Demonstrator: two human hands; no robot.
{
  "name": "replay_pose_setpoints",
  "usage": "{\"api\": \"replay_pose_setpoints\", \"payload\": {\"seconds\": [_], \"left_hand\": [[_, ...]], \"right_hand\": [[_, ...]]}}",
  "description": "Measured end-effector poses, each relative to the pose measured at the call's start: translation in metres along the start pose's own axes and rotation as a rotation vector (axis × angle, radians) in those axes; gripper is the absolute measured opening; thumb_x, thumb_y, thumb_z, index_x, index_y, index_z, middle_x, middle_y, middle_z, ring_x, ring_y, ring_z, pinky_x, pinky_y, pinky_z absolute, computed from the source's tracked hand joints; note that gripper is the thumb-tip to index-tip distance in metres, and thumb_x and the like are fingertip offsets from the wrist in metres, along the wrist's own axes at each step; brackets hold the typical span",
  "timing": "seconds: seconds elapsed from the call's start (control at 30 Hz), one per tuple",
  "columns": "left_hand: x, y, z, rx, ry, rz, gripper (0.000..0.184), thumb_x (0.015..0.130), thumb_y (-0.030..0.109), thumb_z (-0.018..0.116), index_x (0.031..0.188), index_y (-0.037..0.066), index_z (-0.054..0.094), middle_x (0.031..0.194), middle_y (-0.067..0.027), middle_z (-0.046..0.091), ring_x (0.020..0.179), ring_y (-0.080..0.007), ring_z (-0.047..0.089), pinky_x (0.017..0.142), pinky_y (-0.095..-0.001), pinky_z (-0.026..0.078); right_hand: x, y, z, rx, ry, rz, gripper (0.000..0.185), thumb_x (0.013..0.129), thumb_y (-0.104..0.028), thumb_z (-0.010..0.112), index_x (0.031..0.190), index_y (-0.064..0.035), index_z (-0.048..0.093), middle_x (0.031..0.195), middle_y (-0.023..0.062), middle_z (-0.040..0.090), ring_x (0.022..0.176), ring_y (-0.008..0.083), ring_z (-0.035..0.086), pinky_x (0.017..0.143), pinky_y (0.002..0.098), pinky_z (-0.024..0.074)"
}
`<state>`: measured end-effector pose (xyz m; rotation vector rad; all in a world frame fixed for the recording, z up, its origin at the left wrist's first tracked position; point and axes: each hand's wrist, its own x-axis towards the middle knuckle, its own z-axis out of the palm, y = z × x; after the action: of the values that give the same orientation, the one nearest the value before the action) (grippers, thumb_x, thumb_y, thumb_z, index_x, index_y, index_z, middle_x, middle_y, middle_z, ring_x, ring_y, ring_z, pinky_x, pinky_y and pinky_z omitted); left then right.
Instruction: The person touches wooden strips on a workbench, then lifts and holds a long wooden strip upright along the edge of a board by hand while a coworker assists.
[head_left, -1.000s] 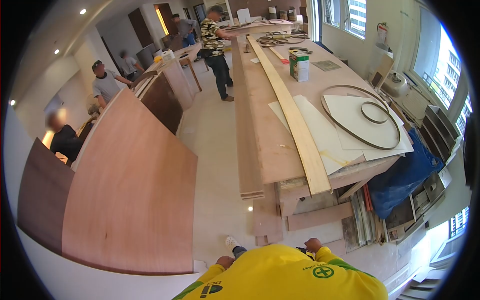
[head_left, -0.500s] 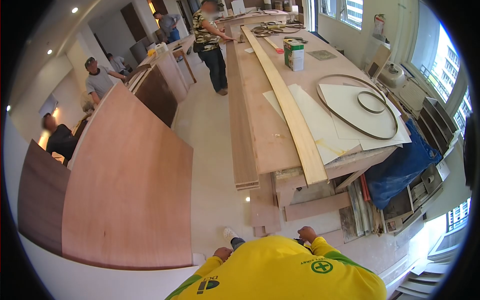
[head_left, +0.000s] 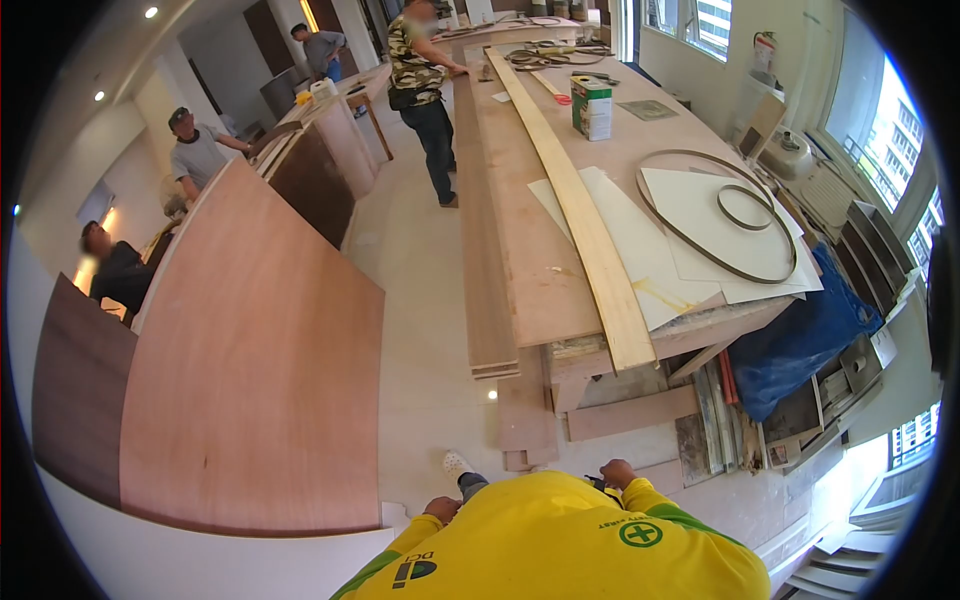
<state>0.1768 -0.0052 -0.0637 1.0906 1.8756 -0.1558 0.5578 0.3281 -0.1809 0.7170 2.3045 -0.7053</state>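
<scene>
The person in the yellow long-sleeved shirt (head_left: 570, 545) keeps both hands low at the waist: the left hand (head_left: 442, 509) nearest the big reddish-brown plywood panel (head_left: 255, 370), the right hand (head_left: 618, 473) nearest the long pinkish wooden desk (head_left: 545, 290). Both look curled; whether they grip anything, I can't tell. On the desk a long pale wooden strip (head_left: 575, 205) lies partly over white flat sheets (head_left: 660, 250), its near end overhanging.

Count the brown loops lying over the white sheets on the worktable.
2: the large loop and the smaller loop inside its outline, both right of the long plank. None there appears hidden.
</scene>
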Motion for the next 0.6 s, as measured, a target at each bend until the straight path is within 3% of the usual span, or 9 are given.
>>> {"api": "replay_pose_setpoints", "payload": {"seconds": [0.07, 0.13, 0.17, 0.23, 0.4, 0.47, 0.5, 0.57, 0.6], "left_hand": [[-0.001, 0.001, -0.002, -0.100, -0.021, -0.081, 0.038, 0.099, 0.036, 0.045, 0.116, 0.014, 0.069, 0.113, -0.0129, 0.071, 0.102, -0.0310, 0.067, 0.088, -0.0405, 0.053], [-0.004, 0.001, -0.005, 0.135, 0.124, 0.140, 0.040, 0.098, 0.038, 0.047, 0.110, 0.010, 0.072, 0.112, -0.0142, 0.071, 0.102, -0.0331, 0.066, 0.089, -0.0412, 0.052], [-0.003, 0.001, -0.006, 0.142, 0.122, 0.143, 0.040, 0.098, 0.038, 0.047, 0.110, 0.010, 0.072, 0.112, -0.0142, 0.071, 0.102, -0.0331, 0.066, 0.089, -0.0412, 0.052], [-0.002, 0.001, -0.008, -0.112, 0.148, 0.117, 0.044, 0.098, 0.041, 0.047, 0.107, 0.006, 0.072, 0.111, -0.0162, 0.070, 0.103, -0.0350, 0.065, 0.092, -0.0424, 0.050], [-0.007, 0.014, -0.018, -0.193, 0.164, 0.001, 0.044, 0.099, 0.041, 0.045, 0.105, 0.007, 0.073, 0.112, -0.0166, 0.070, 0.104, -0.0357, 0.064, 0.094, -0.0432, 0.048], [-0.007, 0.015, -0.020, -0.168, 0.150, 0.015, 0.045, 0.100, 0.041, 0.044, 0.104, 0.008, 0.073, 0.112, -0.0163, 0.070, 0.104, -0.0357, 0.064, 0.094, -0.0433, 0.048], [-0.009, 0.017, -0.020, -0.106, 0.142, 0.040, 0.045, 0.100, 0.041, 0.043, 0.102, 0.008, 0.074, 0.112, -0.0161, 0.070, 0.103, -0.0359, 0.064, 0.095, -0.0431, 0.048], [-0.010, 0.016, -0.020, -0.043, 0.132, 0.064, 0.046, 0.101, 0.041, 0.042, 0.100, 0.008, 0.074, 0.111, -0.0159, 0.070, 0.103, -0.0360, 0.064, 0.095, -0.0430, 0.048], [-0.011, 0.015, -0.020, -0.042, 0.126, 0.081, 0.046, 0.101, 0.041, 0.042, 0.101, 0.009, 0.074, 0.111, -0.0157, 0.070, 0.103, -0.0363, 0.064, 0.094, -0.0427, 0.049]], "right_hand": [[0.003, -0.001, 0.002, -0.003, 0.018, 0.014, 0.018, 0.079, -0.025, 0.069, 0.090, -0.0106, 0.072, 0.090, 0.0105, 0.073, 0.091, 0.0325, 0.070, 0.077, 0.0460, 0.0553], [0.004, -0.002, 0.001, -0.007, 0.008, 0.010, 0.018, 0.080, -0.025, 0.069, 0.090, -0.0106, 0.072, 0.091, 0.0107, 0.073, 0.092, 0.0324, 0.070, 0.078, 0.0457, 0.0552], [0.005, -0.003, 0.002, -0.016, -0.004, 0.003, 0.018, 0.080, -0.024, 0.068, 0.090, -0.0106, 0.072, 0.091, 0.0108, 0.073, 0.094, 0.0322, 0.069, 0.078, 0.0455, 0.0550], [0.005, -0.004, 0.004, -0.058, 0.040, -0.032, 0.018, 0.080, -0.024, 0.068, 0.091, -0.0105, 0.072, 0.092, 0.0109, 0.073, 0.095, 0.0321, 0.069, 0.079, 0.0452, 0.0549], [0.002, -0.005, 0.007, 0.044, 0.054, 0.014, 0.017, 0.082, -0.022, 0.065, 0.091, -0.0104, 0.073, 0.092, 0.0109, 0.073, 0.095, 0.0321, 0.069, 0.079, 0.0447, 0.0552], [-0.006, -0.003, 0.005, 0.181, 0.077, 0.000, 0.023, 0.087, -0.010, 0.053, 0.086, 0.0028, 0.072, 0.078, 0.0118, 0.074, 0.060, 0.0217, 0.071, 0.058, 0.0354, 0.0586], [-0.003, -0.001, 0.010, 0.184, 0.078, 0.001, 0.023, 0.087, -0.010, 0.053, 0.086, 0.0028, 0.072, 0.078, 0.0118, 0.074, 0.060, 0.0217, 0.071, 0.058, 0.0354, 0.0586], [0.000, -0.002, 0.012, 0.196, 0.031, 0.108, 0.017, 0.084, -0.021, 0.063, 0.090, -0.0106, 0.074, 0.093, 0.0106, 0.074, 0.093, 0.0319, 0.070, 0.079, 0.0432, 0.0559], [-0.002, -0.003, 0.011, 0.198, 0.031, 0.108, 0.017, 0.084, -0.021, 0.063, 0.090, -0.0106, 0.074, 0.093, 0.0106, 0.074, 0.093, 0.0319, 0.070, 0.079, 0.0432, 0.0559]]}}
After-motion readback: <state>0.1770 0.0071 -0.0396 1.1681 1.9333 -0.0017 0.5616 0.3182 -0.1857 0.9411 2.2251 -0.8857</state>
